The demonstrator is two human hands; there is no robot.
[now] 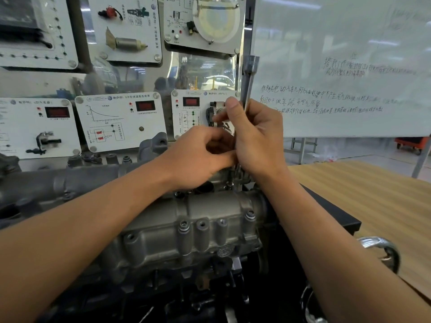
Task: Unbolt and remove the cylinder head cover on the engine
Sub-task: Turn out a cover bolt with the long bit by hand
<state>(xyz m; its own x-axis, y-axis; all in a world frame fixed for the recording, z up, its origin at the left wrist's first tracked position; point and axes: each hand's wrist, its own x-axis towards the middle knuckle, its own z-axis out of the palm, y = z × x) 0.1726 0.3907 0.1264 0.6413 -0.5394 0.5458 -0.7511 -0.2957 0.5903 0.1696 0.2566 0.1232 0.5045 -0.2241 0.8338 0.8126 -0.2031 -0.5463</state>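
The long grey steel wrench (pixel 247 80) vanishes behind the right hand (pixel 255 138) gripping it, so its lower end, and whatever it meets on the grey cast-metal engine cover (pixel 205 220), is hidden. Whether the curled fingers of the left hand (pixel 198 157) pinch anything cannot be told. Right of the hands, handwriting on the white board (pixel 349 54) is too small to read. Below the right forearm, a shiny curved metal piece (pixel 384 249) is half covered.
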